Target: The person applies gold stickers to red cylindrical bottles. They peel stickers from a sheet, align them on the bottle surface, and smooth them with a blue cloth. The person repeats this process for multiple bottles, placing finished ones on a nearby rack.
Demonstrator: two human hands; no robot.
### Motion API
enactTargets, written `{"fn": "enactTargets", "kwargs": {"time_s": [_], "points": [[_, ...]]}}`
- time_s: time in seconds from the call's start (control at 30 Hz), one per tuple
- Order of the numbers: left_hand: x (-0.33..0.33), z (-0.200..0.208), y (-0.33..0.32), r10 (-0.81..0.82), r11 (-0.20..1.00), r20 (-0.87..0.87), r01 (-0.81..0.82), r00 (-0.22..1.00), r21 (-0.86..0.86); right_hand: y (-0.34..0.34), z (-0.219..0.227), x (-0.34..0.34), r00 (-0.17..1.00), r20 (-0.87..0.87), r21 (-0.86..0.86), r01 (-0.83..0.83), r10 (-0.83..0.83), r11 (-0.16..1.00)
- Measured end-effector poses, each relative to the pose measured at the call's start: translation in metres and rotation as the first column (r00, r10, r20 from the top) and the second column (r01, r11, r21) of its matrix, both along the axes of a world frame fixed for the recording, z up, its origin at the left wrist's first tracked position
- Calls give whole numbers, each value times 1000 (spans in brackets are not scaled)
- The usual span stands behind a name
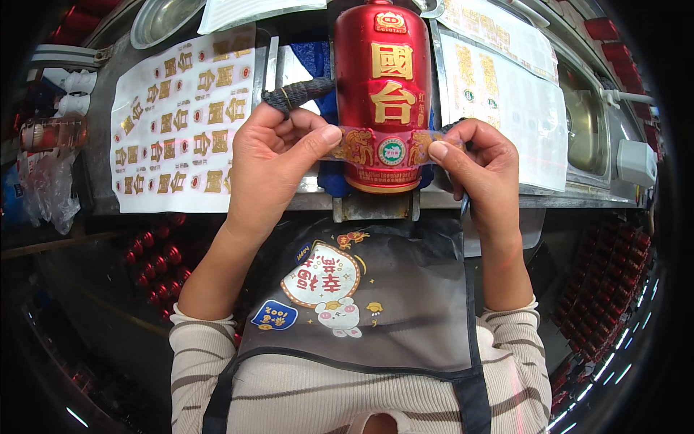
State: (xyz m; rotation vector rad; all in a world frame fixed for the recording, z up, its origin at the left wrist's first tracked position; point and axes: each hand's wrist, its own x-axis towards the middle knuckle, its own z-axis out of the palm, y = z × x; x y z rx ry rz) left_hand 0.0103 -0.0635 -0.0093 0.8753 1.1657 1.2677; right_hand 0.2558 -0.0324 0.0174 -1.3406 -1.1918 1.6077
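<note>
"Grey metal bench (101, 145), hard and smooth, with clustered glossy red shapes (600, 289) low on both sides. What lies on top?"

"One white sheet (172, 130) at the left, flat and printed with gold characters; at least two patterned sheets (538, 137) at the right. One round metal bowl (165, 18) stands at the far left."

"And the bottle?"

"Just one red bottle (383, 94), shiny and rounded, its gold characters raised-looking. It sits in the middle, base toward the person, above one metal bracket (376, 208), with blue cloth (332, 181) beside it."

"What do the two hands do?"

"Left hand (273, 152) pinches one end of a thin, see-through strip (390, 148); one dark ribbed finger sleeve (303, 94) covers a finger. Right hand (483, 160) pinches the other end, thumb on top."

"Where is that strip?"

"Across the bottle's lower part, its one round green-and-white emblem centred. Whether it is fully stuck down, I can't tell."
</note>
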Motion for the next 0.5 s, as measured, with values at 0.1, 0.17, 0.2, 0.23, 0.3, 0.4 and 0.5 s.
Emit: {"fn": "enactTargets", "kwargs": {"time_s": [0.1,0.17,0.2,0.23,0.3,0.4,0.5], "points": [[0,-2,1,-15,1000,-8,15,1000,-3,0,-2,0,1000,-3,5,0,0,1000],[-1,-2,2,-26,1000,-13,26,1000,-2,0,-2,0,1000,1,4,-1,1,1000],[0,-2,2,-23,1000,-14,23,1000,-2,1,-3,0,1000,3,4,-2,2,1000],[0,-2,2,-20,1000,-15,20,1000,-2,1,-3,-1,1000,1,1,-3,3,1000],[2,-1,2,-10,1000,-17,10,1000,1,1,-3,-1,1000,-3,-4,-5,5,1000],[3,-2,2,0,1000,-24,1,1000,16,3,-5,0,1000,-8,-48,-11,11,999],[1,-5,1,7,999,-77,-4,997,33,7,-13,6,1000,-10,-51,-16,16,999]]}}
